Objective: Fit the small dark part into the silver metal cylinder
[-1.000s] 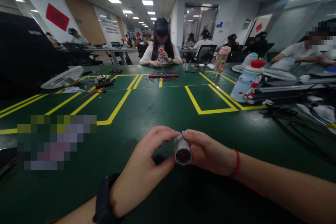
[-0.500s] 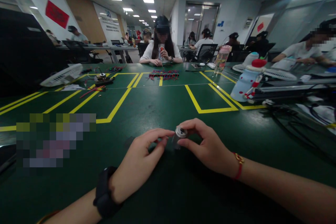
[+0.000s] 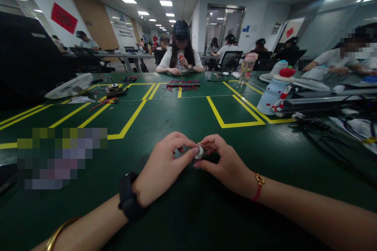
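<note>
A small silver-topped cylinder [image 3: 199, 153] stands on the green table between my hands. Its lower part looks dark or see-through, and I cannot make out its exact kind. My left hand [image 3: 165, 164], with a black watch on the wrist, has thumb and index finger closed at the left side of its top. My right hand [image 3: 220, 160], below a red cord bracelet, grips the cylinder from the right between thumb and fingers. The fingers hide much of its side and the upper edge.
Yellow tape marks the green table [image 3: 173, 119]. Bundled coloured wires [image 3: 183, 84] lie ahead, before a seated person [image 3: 179, 55]. At the right are a blue bottle [image 3: 269, 96], a pink-lidded bottle [image 3: 248, 68] and black cables [image 3: 321, 137]. A white fan [image 3: 69, 86] lies left.
My left hand has moved up and right, and its thumb and index finger have closed on the cylinder's top. My right hand has shifted slightly left, still holding the cylinder.
</note>
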The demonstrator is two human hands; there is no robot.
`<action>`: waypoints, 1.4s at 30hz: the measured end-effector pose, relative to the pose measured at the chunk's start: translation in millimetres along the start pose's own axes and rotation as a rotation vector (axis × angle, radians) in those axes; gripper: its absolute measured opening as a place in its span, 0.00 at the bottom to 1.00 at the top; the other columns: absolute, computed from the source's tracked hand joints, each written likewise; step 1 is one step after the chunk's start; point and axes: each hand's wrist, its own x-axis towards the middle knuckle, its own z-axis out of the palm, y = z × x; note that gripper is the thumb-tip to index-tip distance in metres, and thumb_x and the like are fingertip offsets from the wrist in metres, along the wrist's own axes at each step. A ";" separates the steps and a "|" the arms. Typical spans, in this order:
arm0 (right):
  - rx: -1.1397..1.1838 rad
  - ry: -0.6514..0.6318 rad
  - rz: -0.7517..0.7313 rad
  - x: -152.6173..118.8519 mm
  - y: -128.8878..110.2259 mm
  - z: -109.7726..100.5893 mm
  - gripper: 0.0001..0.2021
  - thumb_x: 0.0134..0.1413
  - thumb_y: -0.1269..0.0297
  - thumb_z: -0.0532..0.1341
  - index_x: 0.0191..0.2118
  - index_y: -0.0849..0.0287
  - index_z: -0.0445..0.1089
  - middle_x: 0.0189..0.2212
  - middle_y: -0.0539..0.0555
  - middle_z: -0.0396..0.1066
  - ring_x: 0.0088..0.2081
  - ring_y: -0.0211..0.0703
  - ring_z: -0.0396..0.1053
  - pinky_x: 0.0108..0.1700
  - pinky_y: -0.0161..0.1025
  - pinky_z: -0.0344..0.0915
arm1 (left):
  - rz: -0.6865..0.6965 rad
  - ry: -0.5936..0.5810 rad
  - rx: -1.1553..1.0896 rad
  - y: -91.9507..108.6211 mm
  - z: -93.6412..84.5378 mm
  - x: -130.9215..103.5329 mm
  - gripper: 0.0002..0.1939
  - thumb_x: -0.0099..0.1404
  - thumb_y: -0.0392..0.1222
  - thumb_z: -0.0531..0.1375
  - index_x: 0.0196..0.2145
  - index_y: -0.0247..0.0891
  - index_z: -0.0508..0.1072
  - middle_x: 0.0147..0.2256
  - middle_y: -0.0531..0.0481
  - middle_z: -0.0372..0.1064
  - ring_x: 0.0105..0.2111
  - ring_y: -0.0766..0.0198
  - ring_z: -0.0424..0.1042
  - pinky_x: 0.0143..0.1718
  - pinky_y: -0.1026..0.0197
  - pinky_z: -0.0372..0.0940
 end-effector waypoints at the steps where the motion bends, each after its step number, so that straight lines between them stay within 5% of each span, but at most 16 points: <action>1: -0.009 -0.002 -0.003 -0.4 0.7 -0.3 0.21 0.46 0.61 0.66 0.47 0.55 0.61 0.42 0.50 0.69 0.40 0.34 0.69 0.43 0.36 0.67 | -0.005 0.008 0.002 1.0 -2.5 1.8 0.10 0.65 0.47 0.57 0.36 0.44 0.77 0.37 0.51 0.70 0.37 0.62 0.68 0.38 0.60 0.63; 6: -0.060 0.035 -0.027 -2.5 2.2 -3.3 0.24 0.46 0.62 0.65 0.50 0.55 0.61 0.43 0.52 0.69 0.41 0.34 0.69 0.44 0.36 0.68 | -0.066 0.053 0.031 -8.3 -10.8 -1.6 0.11 0.64 0.49 0.58 0.36 0.45 0.77 0.37 0.52 0.70 0.36 0.63 0.68 0.35 0.61 0.62; 13: -0.090 0.015 -0.038 -3.3 2.6 -2.4 0.24 0.47 0.64 0.64 0.52 0.55 0.62 0.45 0.51 0.69 0.42 0.34 0.69 0.46 0.36 0.68 | -0.049 -0.115 0.167 -35.3 10.5 -13.7 0.08 0.64 0.47 0.58 0.36 0.49 0.78 0.37 0.53 0.71 0.39 0.61 0.69 0.42 0.58 0.62; 26: -0.095 -0.024 -0.035 -1.0 0.4 -6.2 0.21 0.48 0.63 0.63 0.50 0.57 0.64 0.44 0.53 0.69 0.41 0.36 0.69 0.46 0.38 0.68 | -0.048 -0.103 0.179 -29.7 10.0 -11.5 0.11 0.63 0.48 0.57 0.40 0.47 0.78 0.39 0.51 0.73 0.41 0.58 0.70 0.43 0.57 0.63; 30: -0.152 0.106 0.042 2.9 10.3 -49.4 0.22 0.49 0.58 0.62 0.51 0.59 0.63 0.44 0.56 0.70 0.40 0.38 0.70 0.43 0.39 0.69 | -0.139 -0.058 0.098 -34.2 -13.2 -15.7 0.16 0.65 0.53 0.53 0.44 0.47 0.75 0.43 0.50 0.73 0.41 0.57 0.71 0.42 0.57 0.65; 37: -0.706 0.554 0.328 -18.7 77.0 -181.4 0.25 0.44 0.54 0.63 0.47 0.62 0.66 0.40 0.60 0.71 0.36 0.44 0.70 0.38 0.43 0.66 | -0.444 0.105 0.054 -77.0 -61.6 -37.5 0.22 0.64 0.59 0.53 0.48 0.45 0.72 0.35 0.53 0.73 0.36 0.58 0.72 0.37 0.60 0.64; 42: -0.827 0.606 0.383 -32.3 97.1 -212.1 0.23 0.46 0.53 0.61 0.45 0.64 0.66 0.40 0.65 0.70 0.39 0.50 0.69 0.41 0.46 0.63 | -0.497 0.140 -0.003 -91.9 -60.2 -42.2 0.23 0.64 0.60 0.52 0.49 0.45 0.70 0.33 0.53 0.70 0.35 0.59 0.69 0.36 0.59 0.63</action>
